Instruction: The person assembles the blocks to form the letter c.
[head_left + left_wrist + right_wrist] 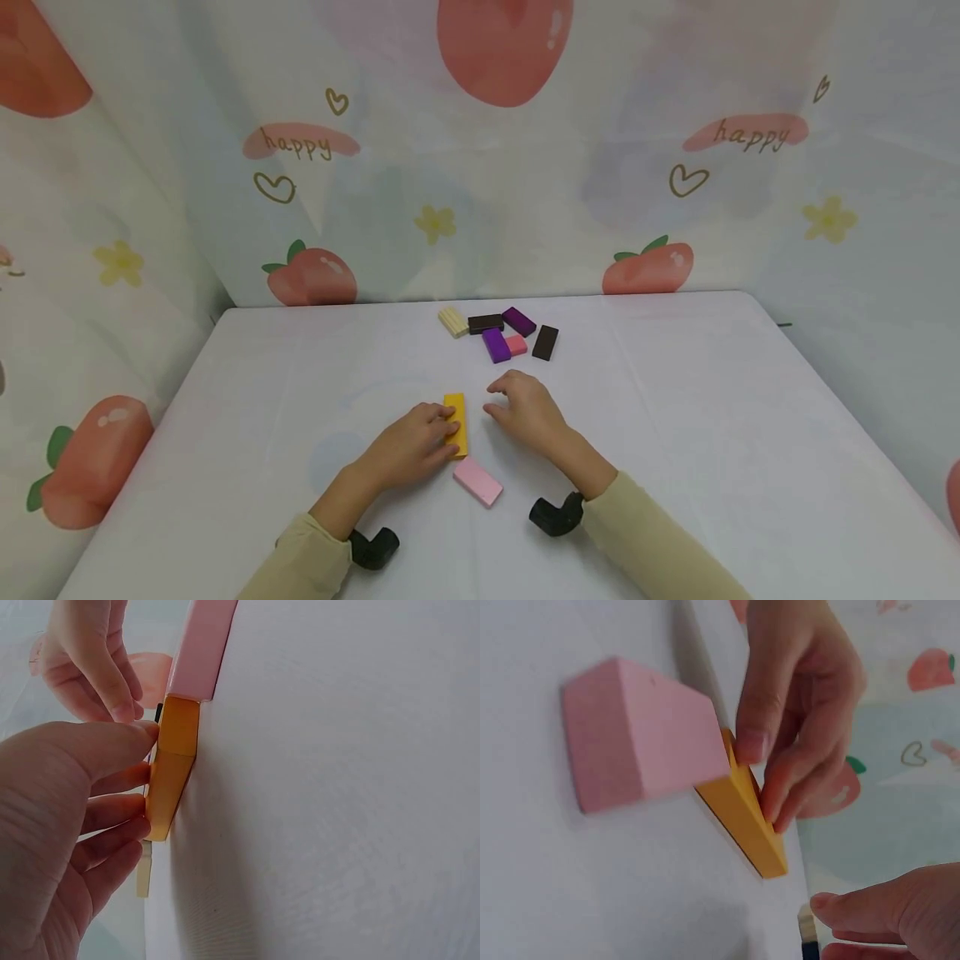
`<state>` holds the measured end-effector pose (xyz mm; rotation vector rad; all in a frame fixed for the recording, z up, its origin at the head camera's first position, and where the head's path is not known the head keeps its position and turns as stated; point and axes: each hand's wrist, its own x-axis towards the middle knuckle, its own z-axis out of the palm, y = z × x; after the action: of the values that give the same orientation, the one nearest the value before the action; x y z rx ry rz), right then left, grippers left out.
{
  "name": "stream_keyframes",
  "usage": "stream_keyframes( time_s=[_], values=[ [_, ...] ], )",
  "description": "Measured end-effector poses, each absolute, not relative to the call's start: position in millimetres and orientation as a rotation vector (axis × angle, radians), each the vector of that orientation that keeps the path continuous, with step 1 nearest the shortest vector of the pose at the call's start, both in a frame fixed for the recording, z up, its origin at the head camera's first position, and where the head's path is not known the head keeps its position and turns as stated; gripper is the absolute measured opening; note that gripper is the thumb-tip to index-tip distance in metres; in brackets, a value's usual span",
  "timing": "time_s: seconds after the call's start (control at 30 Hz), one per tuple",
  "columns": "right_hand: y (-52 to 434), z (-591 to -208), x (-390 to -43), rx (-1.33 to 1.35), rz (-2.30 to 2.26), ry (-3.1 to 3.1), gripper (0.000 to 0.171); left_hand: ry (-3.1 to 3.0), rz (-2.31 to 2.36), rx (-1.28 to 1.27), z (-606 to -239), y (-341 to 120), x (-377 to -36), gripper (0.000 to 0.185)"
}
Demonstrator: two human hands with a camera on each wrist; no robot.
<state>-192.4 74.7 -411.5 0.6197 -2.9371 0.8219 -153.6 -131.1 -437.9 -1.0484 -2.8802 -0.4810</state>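
A yellow block lies lengthwise on the white table. My left hand touches its upper face with thumb and fingertips, the fingers only loosely bent and not wrapped around it. A pink block lies at the yellow block's near end, set at an angle; in the head view the two corners almost meet. To the right, my right hand hovers over the table, thumb and fingers apart with nothing between them. The left wrist view shows the yellow block beside the left fingertips.
Toward the back edge lies a loose group: a cream block, two dark brown blocks, two purple blocks and a coral-pink block. A patterned cloth hangs behind the table. Black curved pieces sit at both wrists.
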Motion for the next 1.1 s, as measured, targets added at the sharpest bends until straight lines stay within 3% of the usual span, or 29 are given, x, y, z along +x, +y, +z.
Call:
stream_keyframes(
  time_s=[0.67, 1.1],
  values=[
    [69.0, -408.2, -249.1, 0.507, 0.778, -2.989, 0.023, -2.837, -0.514, -1.072, -443.1, -133.3, -153.5, 0.037],
    [64.7, -425.9, -265.2, 0.504, 0.655, -2.996, 0.038, -2.827, -0.516, -1.071, -442.6, -134.1, -152.7, 0.037]
  ],
)
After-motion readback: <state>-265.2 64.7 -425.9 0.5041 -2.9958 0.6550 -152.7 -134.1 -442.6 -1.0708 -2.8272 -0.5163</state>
